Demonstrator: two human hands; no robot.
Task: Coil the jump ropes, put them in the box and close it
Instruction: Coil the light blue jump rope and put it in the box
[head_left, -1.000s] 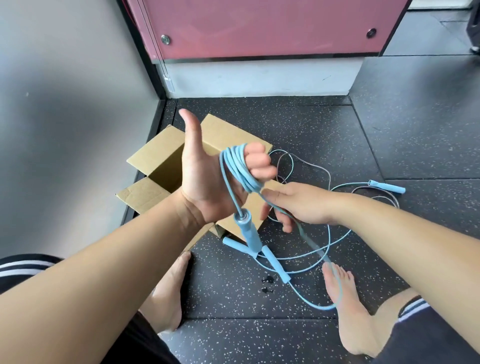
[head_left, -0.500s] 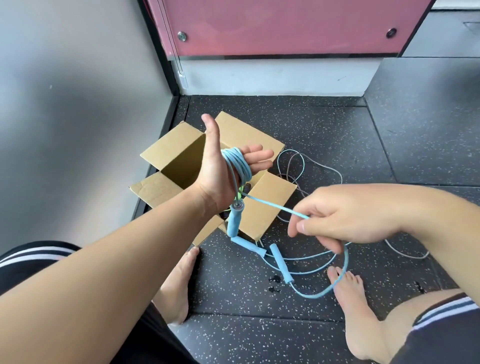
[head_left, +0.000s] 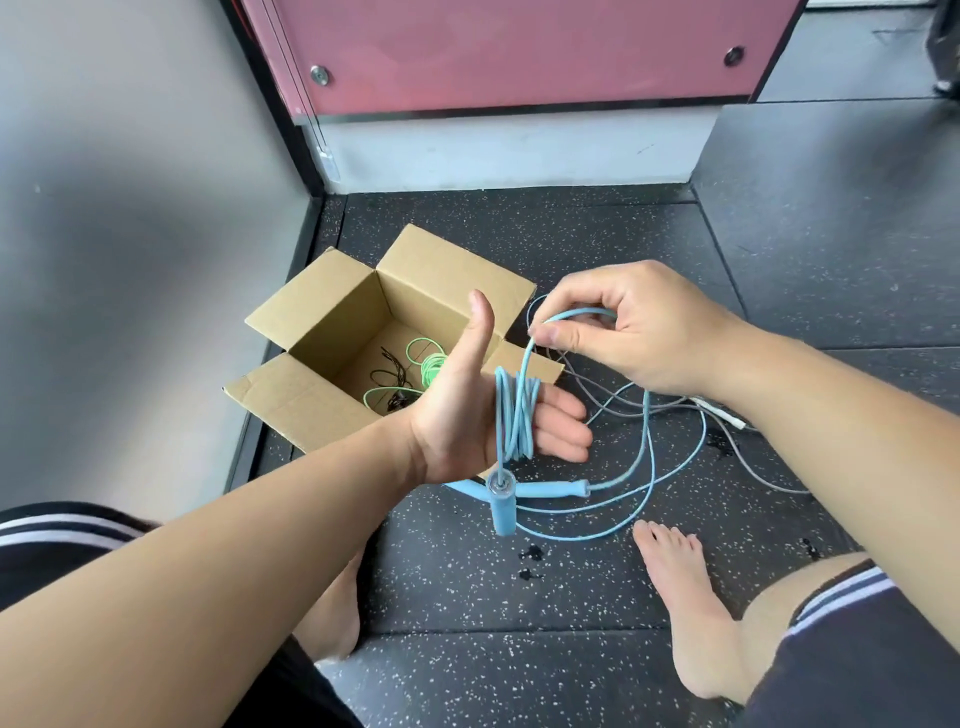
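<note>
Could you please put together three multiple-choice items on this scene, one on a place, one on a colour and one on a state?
1. Where does the green rope lie?
A. inside the cardboard box
B. on the floor beside the right foot
C. round the right wrist

2. What colour is the jump rope wound round the fingers of the left hand?
A. grey
B. light blue
C. black

3. In what state is the cardboard box?
A. all flaps folded shut
B. crushed flat
C. open, flaps spread outward

Answers:
1. A, the green loops show on the bottom of the box.
2. B, the turns on the fingers and the strand that the right hand pinches are light blue.
3. C, the four flaps stand out and the inside is in view.
</note>
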